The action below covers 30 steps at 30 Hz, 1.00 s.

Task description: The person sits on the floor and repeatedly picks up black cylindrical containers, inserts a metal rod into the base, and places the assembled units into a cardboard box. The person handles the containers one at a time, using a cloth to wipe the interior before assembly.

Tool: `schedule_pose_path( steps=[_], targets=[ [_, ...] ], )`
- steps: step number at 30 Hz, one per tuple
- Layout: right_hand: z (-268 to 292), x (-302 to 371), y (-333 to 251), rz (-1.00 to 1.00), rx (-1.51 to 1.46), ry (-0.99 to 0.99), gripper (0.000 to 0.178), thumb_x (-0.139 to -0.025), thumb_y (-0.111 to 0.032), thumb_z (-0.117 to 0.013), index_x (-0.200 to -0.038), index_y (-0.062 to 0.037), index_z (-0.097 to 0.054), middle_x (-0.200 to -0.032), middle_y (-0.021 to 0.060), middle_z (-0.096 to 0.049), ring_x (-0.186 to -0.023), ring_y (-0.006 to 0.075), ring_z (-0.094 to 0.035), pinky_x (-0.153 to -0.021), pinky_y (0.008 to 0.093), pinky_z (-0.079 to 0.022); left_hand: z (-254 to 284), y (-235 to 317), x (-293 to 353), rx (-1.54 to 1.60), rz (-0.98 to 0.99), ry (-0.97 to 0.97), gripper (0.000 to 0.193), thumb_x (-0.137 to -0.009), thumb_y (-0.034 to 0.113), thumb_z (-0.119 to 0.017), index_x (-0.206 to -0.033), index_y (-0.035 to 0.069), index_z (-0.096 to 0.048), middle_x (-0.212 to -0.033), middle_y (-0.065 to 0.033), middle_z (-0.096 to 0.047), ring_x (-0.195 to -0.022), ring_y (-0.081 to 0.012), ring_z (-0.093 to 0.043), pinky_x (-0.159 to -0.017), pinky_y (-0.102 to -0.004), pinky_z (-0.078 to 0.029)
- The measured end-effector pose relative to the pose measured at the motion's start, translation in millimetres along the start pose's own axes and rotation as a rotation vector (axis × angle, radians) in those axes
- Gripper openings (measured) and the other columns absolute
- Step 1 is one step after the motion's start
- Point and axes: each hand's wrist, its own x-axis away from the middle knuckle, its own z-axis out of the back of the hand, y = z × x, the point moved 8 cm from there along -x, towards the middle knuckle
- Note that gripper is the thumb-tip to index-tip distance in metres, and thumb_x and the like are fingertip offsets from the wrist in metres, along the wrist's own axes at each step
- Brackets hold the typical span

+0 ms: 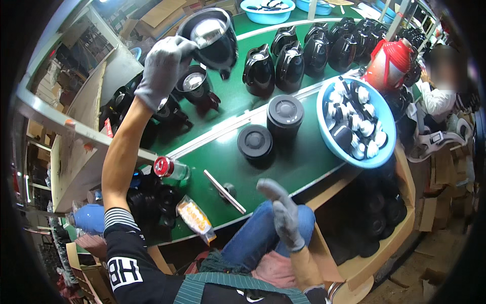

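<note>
My left hand (162,71), in a grey glove, is raised at the upper left. Its fingers are closed on the rim of a glossy black jug (220,50), tilted so that its silvery inside shows. Beneath that jug, another black jug with a silvery opening (195,82) is on the green table (298,172). My right hand (284,215), also gloved, is over my knees by the near table edge. Its fingers are stretched out and nothing is in it. Two round black lids or cups, one taller (285,114) and one shorter (254,143), stand between my hands.
Several black jugs (289,66) stand in rows at the back. At right are a blue basin (383,147) of black-and-white parts, a red-and-white jug (387,66) and an open carton (402,207) of black parts. A red-lidded jar (172,169) and a packet (195,218) lie near left. A person sits far right.
</note>
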Motion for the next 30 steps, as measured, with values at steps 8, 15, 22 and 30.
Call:
schedule_pose_path(
  steps=[8,15,22,30],
  targets=[
    [-104,-17,-145,0.711,1.226,-0.33,0.07,-0.081,-0.025,-0.09,-0.143,-0.0121,-0.061,-0.155,0.0181,-0.056,-0.147,0.0437,-0.05,-0.119,0.0573,-0.041,132,170,101,0.388,-0.29,-0.404,0.014,-0.085,0.015,-0.076,-0.099,0.014,-0.073,-0.096,-0.0047,-0.069,-0.098,-0.0264,-0.07,-0.087,-0.0399,-0.059],
    [-77,58,-106,0.398,0.922,-0.231,0.045,-0.072,-0.003,-0.095,-0.108,-0.004,-0.069,-0.15,0.0206,-0.064,-0.135,0.0347,-0.066,-0.111,0.0416,-0.054,162,188,184,0.682,0.002,-0.209,0.051,-0.081,0.006,-0.081,-0.131,0.012,-0.073,-0.129,-0.0114,-0.071,-0.128,-0.0331,-0.066,-0.112,-0.0506,-0.052],
    [-38,70,-69,-0.195,0.511,0.214,0.064,-0.079,0.003,-0.091,-0.138,0.0044,-0.068,-0.136,0.0112,-0.074,-0.116,0.0115,-0.068,-0.1,0.0299,-0.056,96,202,318,0.9,0.517,-0.201,0.063,-0.081,0.008,-0.081,-0.142,0.001,-0.066,-0.127,-0.0198,-0.075,-0.113,-0.0366,-0.074,-0.103,-0.0422,-0.055],
    [-65,24,-32,-0.279,0.402,0.034,0.046,-0.097,-0.013,-0.077,-0.139,0.0022,-0.066,-0.132,0.0096,-0.073,-0.115,0.0143,-0.068,-0.101,0.0312,-0.055,10,157,381,1.257,1.102,-0.015,0.041,-0.088,0.011,-0.078,-0.125,-0.004,-0.074,-0.114,-0.0104,-0.08,-0.105,-0.0177,-0.075,-0.095,-0.0339,-0.059]
  ],
)
